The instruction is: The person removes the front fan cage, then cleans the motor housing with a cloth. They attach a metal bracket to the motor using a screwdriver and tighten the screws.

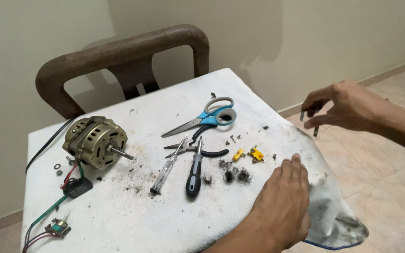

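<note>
Metal strips, two small thin grey ones [302, 115], sit pinched in the right hand [341, 105] at the upper right of the frame, held out past the table's edge above the tiled floor [385, 187]; one strip shows by the thumb and the other hangs lower, below the fingers, and whether they are joined cannot be told. The left hand [284, 206] lies flat and palm down, fingers together and holding nothing, on the white cloth [165, 215] that covers the table at the lower right. Just beyond its fingertips are two yellow plastic connectors [256, 153] and a few dark tangled wire bits [236, 175], with several tiny screws scattered near them. In the middle of the frame lie one pair of blue-handled scissors [212, 115], one pair of black-handled needle-nose pliers [193, 147], one black-handled screwdriver [194, 171] and one clear-handled tester screwdriver [165, 173]. At the left stands one brass-coloured electric motor [95, 141] with its shaft pointing right, red, green and black wires running from it to a small black capacitor [77, 186] and a small switch part [58, 228] at the lower left. One brown chair back [127, 51] rises behind the table at the upper left.
</note>
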